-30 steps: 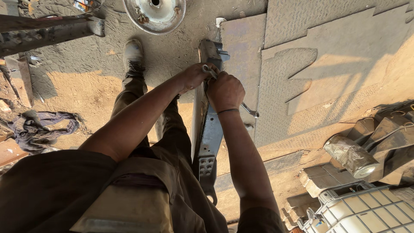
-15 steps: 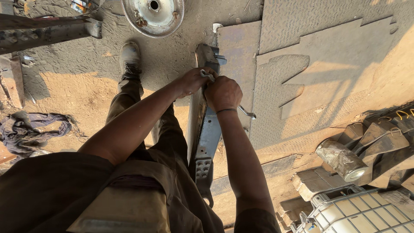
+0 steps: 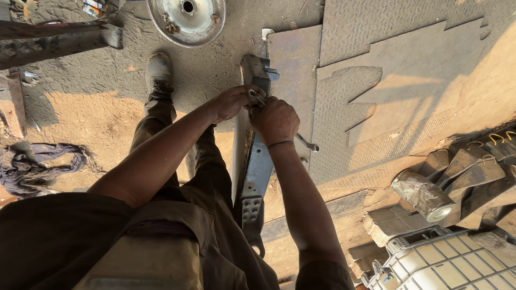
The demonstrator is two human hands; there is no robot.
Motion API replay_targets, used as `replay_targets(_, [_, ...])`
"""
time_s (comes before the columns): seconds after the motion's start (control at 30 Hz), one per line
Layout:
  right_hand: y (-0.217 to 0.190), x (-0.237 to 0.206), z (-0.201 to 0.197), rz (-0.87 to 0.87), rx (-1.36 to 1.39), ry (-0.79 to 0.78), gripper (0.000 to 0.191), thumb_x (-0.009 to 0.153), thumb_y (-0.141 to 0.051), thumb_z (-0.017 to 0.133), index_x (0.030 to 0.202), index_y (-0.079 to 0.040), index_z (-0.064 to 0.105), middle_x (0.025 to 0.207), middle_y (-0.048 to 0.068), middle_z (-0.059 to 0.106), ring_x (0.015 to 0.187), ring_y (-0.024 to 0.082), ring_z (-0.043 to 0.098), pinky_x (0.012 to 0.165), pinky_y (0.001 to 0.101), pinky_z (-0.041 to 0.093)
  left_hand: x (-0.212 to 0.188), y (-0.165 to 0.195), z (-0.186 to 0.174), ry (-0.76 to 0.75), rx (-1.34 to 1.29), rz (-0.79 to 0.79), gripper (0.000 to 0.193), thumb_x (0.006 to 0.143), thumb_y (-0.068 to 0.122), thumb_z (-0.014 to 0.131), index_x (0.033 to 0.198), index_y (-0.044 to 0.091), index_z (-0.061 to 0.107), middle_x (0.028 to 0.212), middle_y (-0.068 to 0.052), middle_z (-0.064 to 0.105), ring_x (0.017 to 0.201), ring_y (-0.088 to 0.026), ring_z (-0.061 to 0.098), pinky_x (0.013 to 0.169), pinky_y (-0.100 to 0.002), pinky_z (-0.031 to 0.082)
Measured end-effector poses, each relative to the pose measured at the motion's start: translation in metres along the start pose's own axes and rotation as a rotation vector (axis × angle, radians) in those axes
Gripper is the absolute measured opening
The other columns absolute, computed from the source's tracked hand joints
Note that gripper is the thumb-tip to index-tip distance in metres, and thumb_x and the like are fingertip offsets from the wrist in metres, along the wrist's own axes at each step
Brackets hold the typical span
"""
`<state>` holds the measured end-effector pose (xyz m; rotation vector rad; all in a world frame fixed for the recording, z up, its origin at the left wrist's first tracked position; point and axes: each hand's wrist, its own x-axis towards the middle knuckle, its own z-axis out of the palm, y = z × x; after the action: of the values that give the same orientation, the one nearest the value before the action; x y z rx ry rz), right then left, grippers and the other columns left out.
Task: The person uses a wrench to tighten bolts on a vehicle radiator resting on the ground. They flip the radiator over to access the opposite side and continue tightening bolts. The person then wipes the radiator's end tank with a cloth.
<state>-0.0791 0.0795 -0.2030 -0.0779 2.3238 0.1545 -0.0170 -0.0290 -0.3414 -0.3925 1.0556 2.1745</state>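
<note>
Dark brown short-sleeved shirt (image 3: 48, 241), arms bare below it. Tan apron or pouch panel (image 3: 145, 263) at the waist. Dusty brown trousers (image 3: 209, 177). Worn pale boot (image 3: 159, 70) at 11 o'clock. Thin dark band (image 3: 280, 144) around right wrist.

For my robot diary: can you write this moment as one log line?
left hand gripping long metal bracket | right hand holding wrench | wheel rim beyond

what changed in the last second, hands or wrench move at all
Hardly anything moved. Both hands stay together on top of the long metal bracket: the left hand at the fitting, the right hand closed on the wrench, whose end still pokes out past the wrist. The view shifted slightly. The round metal disc and the boot are unchanged.
</note>
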Motion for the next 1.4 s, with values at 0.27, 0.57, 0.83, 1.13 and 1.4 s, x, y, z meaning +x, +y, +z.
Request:
replay_targets(0.27, [-0.002,0.012,0.005,0.046,0.009,-0.03,0.039,0.091,-0.048,0.065,0.09,-0.012,0.08,0.092,0.018,0.076,0.088,0.035,0.074,0.076,0.0447,0.059,0.001,-0.002,0.005,-0.01,-0.196,0.019,0.021,0.107,0.016,0.056,0.122,0.008,0.067,0.109,-0.002,0.067,0.1,-0.01,0.062,0.089,-0.028,0.051])
replay_targets(0.57, [0.005,0.003,0.007,-0.031,0.018,0.101,0.039,0.084,-0.046,0.068,0.088,-0.009,0.077,0.087,0.018,0.076,0.083,0.035,0.075,0.073,0.0443,0.059,0.003,-0.001,0.006,0.038,-0.282,-0.098,0.023,0.101,0.015,0.057,0.121,0.011,0.067,0.108,0.001,0.071,0.097,-0.006,0.067,0.084,-0.024,0.053])
replay_targets(0.83, [0.006,0.008,0.005,0.007,0.029,-0.006,0.042,0.092,-0.05,0.064,0.086,-0.01,0.078,0.088,0.018,0.075,0.084,0.035,0.074,0.074,0.0454,0.059,-0.003,-0.002,0.01,0.057,-0.248,-0.095,0.02,0.104,0.018,0.058,0.119,0.009,0.068,0.099,0.001,0.069,0.085,-0.005,0.064,0.072,-0.024,0.052])
replay_targets(1.13, [0.007,0.006,0.006,-0.016,-0.001,0.023,0.037,0.088,-0.046,0.067,0.082,-0.011,0.078,0.084,0.019,0.074,0.079,0.036,0.074,0.072,0.0464,0.059,-0.003,-0.004,0.003,0.082,-0.135,-0.111,0.025,0.104,0.015,0.055,0.123,0.008,0.069,0.099,0.003,0.07,0.078,-0.004,0.058,0.064,-0.023,0.044])
replay_targets(1.4, [0.012,0.008,0.015,-0.096,-0.028,0.198,0.03,0.082,-0.037,0.072,0.082,-0.007,0.076,0.086,0.019,0.075,0.08,0.037,0.074,0.071,0.0473,0.058,-0.01,-0.001,-0.004,-0.008,-0.142,-0.156,0.043,0.087,0.01,0.059,0.129,0.011,0.066,0.11,-0.003,0.066,0.092,-0.015,0.059,0.078,-0.032,0.05])
